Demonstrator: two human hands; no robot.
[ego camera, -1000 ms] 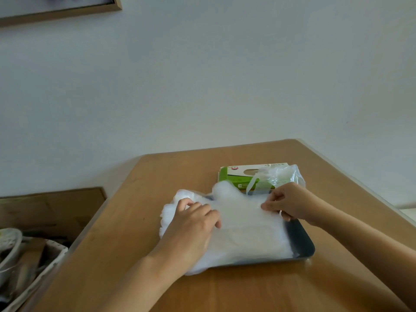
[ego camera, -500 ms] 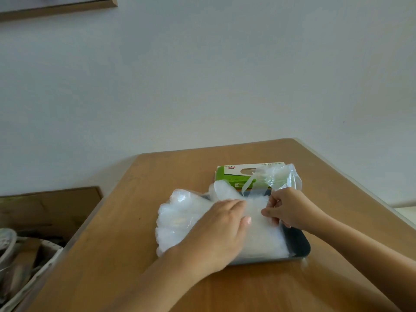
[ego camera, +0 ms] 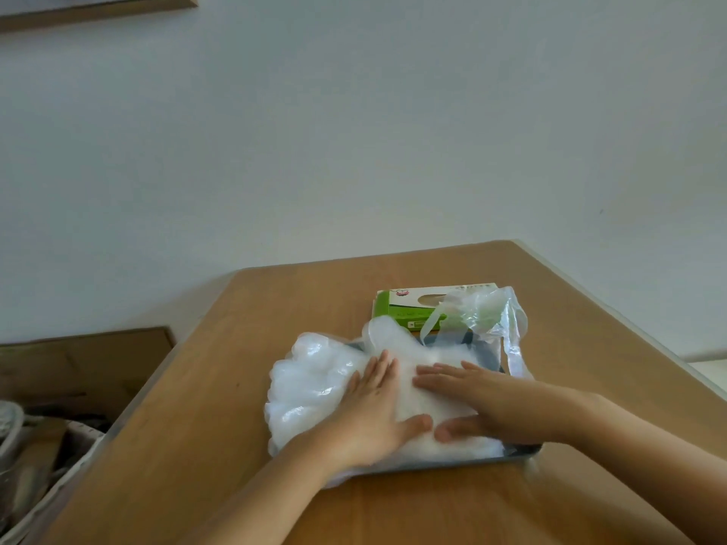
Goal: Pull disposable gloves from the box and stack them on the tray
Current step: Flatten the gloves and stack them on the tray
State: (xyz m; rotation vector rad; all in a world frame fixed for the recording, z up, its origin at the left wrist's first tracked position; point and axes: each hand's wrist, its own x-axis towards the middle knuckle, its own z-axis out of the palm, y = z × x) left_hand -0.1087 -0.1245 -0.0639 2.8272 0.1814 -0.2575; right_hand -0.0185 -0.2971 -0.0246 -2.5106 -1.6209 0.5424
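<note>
Right now I see both hands lying flat, fingers straight and close together, on the heap of clear, crinkled plastic disposable gloves [ego camera: 314,381]. The left hand [ego camera: 373,418] presses the middle of the heap with its thumb stretched to the right; the right hand [ego camera: 484,407] presses beside it, fingers pointing left, and the two thumbs nearly meet. Neither hand grips anything. The heap covers most of the dark rectangular metal tray [ego camera: 519,455] and spills over its left edge onto the light brown wooden counter [ego camera: 275,308]. Just behind the tray lies the green and white cardboard glove box [ego camera: 393,308], and one loose transparent glove [ego camera: 488,312] rises from its slot and hangs down over the tray's far right corner. Off the counter's left edge, a pale woven basket [ego camera: 59,477] holds clutter I cannot make out.
</note>
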